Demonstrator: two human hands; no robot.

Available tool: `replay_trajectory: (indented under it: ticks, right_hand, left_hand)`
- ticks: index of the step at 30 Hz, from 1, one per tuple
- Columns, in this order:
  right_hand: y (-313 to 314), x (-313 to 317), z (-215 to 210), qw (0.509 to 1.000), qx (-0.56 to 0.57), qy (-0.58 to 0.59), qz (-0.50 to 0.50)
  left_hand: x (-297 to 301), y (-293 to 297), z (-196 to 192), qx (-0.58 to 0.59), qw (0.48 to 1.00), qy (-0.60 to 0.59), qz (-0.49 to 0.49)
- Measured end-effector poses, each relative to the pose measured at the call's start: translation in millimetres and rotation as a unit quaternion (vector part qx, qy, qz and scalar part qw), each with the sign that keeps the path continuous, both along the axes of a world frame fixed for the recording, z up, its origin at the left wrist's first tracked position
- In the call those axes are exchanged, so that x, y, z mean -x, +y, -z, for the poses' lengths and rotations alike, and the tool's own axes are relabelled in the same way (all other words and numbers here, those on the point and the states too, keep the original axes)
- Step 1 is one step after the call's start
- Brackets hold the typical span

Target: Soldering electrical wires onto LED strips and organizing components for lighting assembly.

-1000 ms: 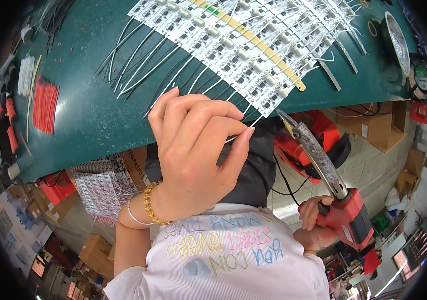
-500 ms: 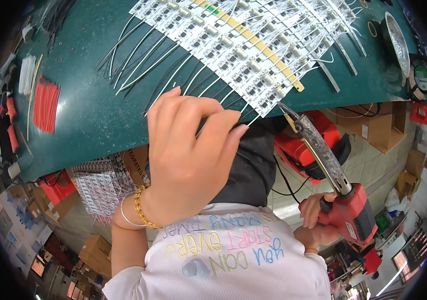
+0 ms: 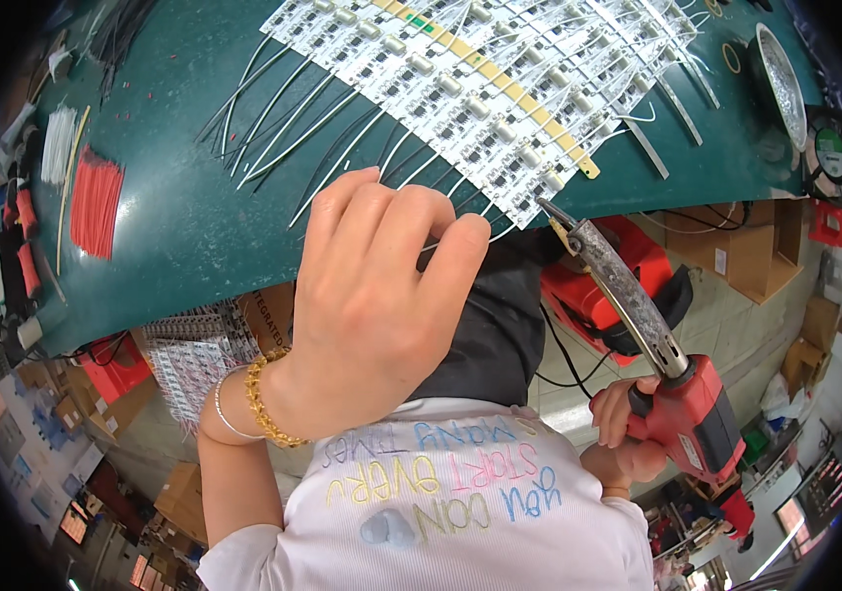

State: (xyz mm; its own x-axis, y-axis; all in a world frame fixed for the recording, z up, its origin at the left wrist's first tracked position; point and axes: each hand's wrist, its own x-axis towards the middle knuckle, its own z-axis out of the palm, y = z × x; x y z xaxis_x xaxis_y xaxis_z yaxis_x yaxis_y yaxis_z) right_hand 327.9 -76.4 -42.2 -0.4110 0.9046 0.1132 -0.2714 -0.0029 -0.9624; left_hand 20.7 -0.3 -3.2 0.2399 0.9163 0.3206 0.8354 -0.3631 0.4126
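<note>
A white circuit board panel point(image 3: 460, 123) lies at the table's near edge, black and white wires point(image 3: 288, 138) trailing from its left side. My left hand point(image 3: 371, 286) is at the near corner of that panel, fingers curled down over the wire ends. A short white wire point(image 3: 505, 233) runs from the corner to my forefinger; the fingertips and thumb are hidden behind the hand. My right hand point(image 3: 623, 428) grips the handle of a red soldering gun point(image 3: 702, 419). Its thin tip point(image 3: 551, 209) meets the panel's near corner from the right.
Red wires point(image 3: 98, 202) and white wires point(image 3: 59, 148) lie in bundles on the green table point(image 3: 184, 246). A metal bowl point(image 3: 780, 84) and a solder spool point(image 3: 832, 158) are at the right. Below the edge are a red stool point(image 3: 608, 281) and a cardboard box point(image 3: 736, 251).
The soldering gun's tip has moved slightly up and left onto the panel's corner. My left hand has shifted a little, and its thumb has gone out of sight behind the forefinger.
</note>
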Motion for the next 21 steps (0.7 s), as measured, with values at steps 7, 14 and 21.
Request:
replay_trajectory:
  ticks: [7,14,21]
  right_hand:
    - [-1.4,6.1,1.3,1.0,-0.005,0.005,0.029]
    - [1.8,14.1,-3.9,0.998,0.0,0.005,0.064]
    - [2.9,31.2,-18.8,0.992,0.074,-0.005,0.098]
  left_hand:
    - [-7.7,-1.9,-4.1,-0.026,0.995,0.101,-0.002]
    - [-19.1,1.8,-11.2,-0.06,0.982,0.17,0.05]
    - [-25.6,2.2,-6.1,-0.096,0.962,0.247,0.068]
